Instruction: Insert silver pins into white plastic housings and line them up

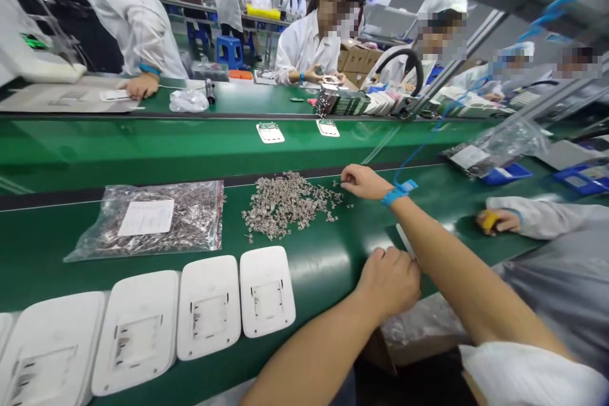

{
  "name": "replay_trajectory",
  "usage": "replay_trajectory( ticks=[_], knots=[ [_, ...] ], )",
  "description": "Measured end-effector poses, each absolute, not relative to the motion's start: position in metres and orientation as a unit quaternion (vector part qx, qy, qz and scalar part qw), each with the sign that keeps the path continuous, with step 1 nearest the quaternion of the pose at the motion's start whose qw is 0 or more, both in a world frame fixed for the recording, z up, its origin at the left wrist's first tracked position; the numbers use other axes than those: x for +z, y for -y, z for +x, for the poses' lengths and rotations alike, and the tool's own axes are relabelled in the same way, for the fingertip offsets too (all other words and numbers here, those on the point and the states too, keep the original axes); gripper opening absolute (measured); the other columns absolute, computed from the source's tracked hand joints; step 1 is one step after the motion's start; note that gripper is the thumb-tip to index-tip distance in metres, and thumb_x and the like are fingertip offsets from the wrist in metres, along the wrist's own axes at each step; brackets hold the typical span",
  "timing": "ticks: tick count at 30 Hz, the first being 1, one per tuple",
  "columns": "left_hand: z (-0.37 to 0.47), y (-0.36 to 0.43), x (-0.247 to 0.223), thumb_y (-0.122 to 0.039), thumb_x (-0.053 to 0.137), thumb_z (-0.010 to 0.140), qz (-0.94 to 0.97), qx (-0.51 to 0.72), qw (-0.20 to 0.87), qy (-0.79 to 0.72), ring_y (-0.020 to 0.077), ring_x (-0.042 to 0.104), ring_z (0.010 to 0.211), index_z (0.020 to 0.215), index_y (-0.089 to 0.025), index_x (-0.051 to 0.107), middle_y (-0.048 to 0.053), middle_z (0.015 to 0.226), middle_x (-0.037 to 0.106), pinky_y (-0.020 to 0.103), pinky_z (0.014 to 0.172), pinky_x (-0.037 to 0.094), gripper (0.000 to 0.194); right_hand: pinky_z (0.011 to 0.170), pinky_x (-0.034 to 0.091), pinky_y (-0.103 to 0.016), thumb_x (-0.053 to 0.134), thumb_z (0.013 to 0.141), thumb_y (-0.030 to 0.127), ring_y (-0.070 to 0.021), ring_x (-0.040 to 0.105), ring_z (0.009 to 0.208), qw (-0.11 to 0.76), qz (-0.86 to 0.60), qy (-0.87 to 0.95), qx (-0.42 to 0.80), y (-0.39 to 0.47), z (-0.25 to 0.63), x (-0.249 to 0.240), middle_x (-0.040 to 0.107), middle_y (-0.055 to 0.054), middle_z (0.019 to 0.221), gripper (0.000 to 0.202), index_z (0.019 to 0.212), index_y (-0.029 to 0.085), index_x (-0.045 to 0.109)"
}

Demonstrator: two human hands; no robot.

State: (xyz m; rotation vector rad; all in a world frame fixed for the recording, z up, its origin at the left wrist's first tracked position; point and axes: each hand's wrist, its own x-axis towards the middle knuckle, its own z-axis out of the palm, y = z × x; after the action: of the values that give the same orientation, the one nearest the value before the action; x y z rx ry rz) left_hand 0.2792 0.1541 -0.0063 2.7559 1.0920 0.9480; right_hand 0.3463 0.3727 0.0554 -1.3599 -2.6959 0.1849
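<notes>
Silver-coloured metal clips lie in a loose heap on the green table, thin at the edge, which I suppose makes single pieces easier to reach. From my remote head view, the right hand is just beside this edge, fingers curled together; whether they pinch a clip, I cannot tell. The left hand is curled near a white edge, but its grip is hidden from me. White plastic covers lie in one row, recesses upward, probably for easy access.
</notes>
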Motion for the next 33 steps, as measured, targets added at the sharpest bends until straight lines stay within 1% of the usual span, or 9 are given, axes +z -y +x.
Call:
replay_trajectory(
  ticks=[3,6,10,13,17,20,23,26,33],
  knots=[
    [0.282,-0.154,-0.004,-0.029,0.050,0.092,0.892,0.310,0.029,-0.329,0.0232,0.050,0.092,0.100,-0.013,0.061,0.011,0.093,0.056,0.036,0.069,0.033,0.021,0.072,0.046,-0.030,0.069,0.080,0.025,-0.0196,0.061,0.079,-0.015,-0.400,0.908,0.126,-0.357,0.367,0.054,0.066,-0.006,0.089,0.012,0.089,0.018,0.065],
    [0.282,-0.153,-0.003,-0.031,0.049,0.093,0.898,0.300,0.035,-0.319,0.0230,0.050,0.094,0.105,-0.013,0.061,0.011,0.098,0.055,0.036,0.071,0.034,0.024,0.073,0.045,-0.030,0.060,0.084,0.018,-0.0194,0.062,0.078,-0.026,-0.400,0.905,0.142,-0.341,0.374,0.043,0.068,-0.005,0.085,0.004,0.082,0.019,0.063],
    [0.276,-0.153,0.004,-0.037,0.052,0.094,0.918,0.273,0.022,-0.286,0.0237,0.048,0.103,0.115,-0.014,0.061,0.012,0.112,0.056,0.034,0.075,0.036,0.032,0.071,0.043,-0.030,0.053,0.086,0.017,-0.0190,0.060,0.074,0.023,-0.417,0.900,0.125,-0.324,0.376,0.041,0.067,-0.005,0.079,0.012,0.075,0.020,0.059],
    [0.272,-0.152,0.008,-0.043,0.057,0.092,0.927,0.262,0.007,-0.268,0.0245,0.047,0.109,0.121,-0.015,0.060,0.013,0.119,0.056,0.035,0.081,0.038,0.040,0.068,0.044,-0.031,0.053,0.088,0.024,-0.0188,0.059,0.071,0.107,-0.456,0.878,0.099,-0.305,0.393,0.059,0.064,-0.005,0.076,0.012,0.077,0.020,0.058],
    [0.273,-0.153,0.006,-0.044,0.059,0.092,0.921,0.266,0.013,-0.284,0.0247,0.046,0.112,0.124,-0.012,0.059,0.013,0.120,0.056,0.035,0.086,0.038,0.045,0.067,0.048,-0.032,0.054,0.090,0.033,-0.0190,0.059,0.071,0.207,-0.544,0.810,0.074,-0.265,0.445,0.080,0.064,-0.004,0.078,0.019,0.097,0.019,0.064],
    [0.276,-0.153,0.003,-0.042,0.061,0.091,0.913,0.278,0.026,-0.296,0.0244,0.046,0.111,0.121,-0.011,0.058,0.012,0.116,0.056,0.036,0.087,0.039,0.043,0.070,0.049,-0.036,0.051,0.089,0.033,-0.0210,0.059,0.071,0.205,-0.609,0.765,0.027,-0.231,0.486,0.073,0.065,-0.006,0.080,0.028,0.105,0.018,0.068],
    [0.276,-0.151,0.003,-0.040,0.063,0.089,0.908,0.279,0.030,-0.312,0.0245,0.047,0.109,0.119,-0.012,0.058,0.011,0.113,0.056,0.036,0.087,0.040,0.041,0.076,0.051,-0.041,0.049,0.085,0.029,-0.0259,0.064,0.079,0.189,-0.664,0.723,-0.021,-0.198,0.506,0.054,0.069,-0.011,0.083,0.022,0.085,0.018,0.069],
    [0.275,-0.149,0.002,-0.039,0.062,0.090,0.905,0.290,0.015,-0.312,0.0249,0.046,0.112,0.122,-0.011,0.056,0.011,0.116,0.056,0.036,0.089,0.040,0.043,0.074,0.053,-0.042,0.048,0.087,0.028,-0.0275,0.066,0.080,0.205,-0.683,0.700,-0.034,-0.175,0.496,0.036,0.070,-0.011,0.085,0.021,0.082,0.020,0.067],
    [0.267,-0.149,-0.003,-0.045,0.060,0.090,0.894,0.316,-0.022,-0.318,0.0261,0.047,0.115,0.127,-0.010,0.055,0.014,0.123,0.056,0.041,0.097,0.040,0.051,0.069,0.055,-0.035,0.053,0.089,0.030,-0.0216,0.068,0.075,0.281,-0.621,0.729,0.070,-0.181,0.431,0.050,0.072,-0.008,0.091,0.024,0.088,0.020,0.075]
  ],
)
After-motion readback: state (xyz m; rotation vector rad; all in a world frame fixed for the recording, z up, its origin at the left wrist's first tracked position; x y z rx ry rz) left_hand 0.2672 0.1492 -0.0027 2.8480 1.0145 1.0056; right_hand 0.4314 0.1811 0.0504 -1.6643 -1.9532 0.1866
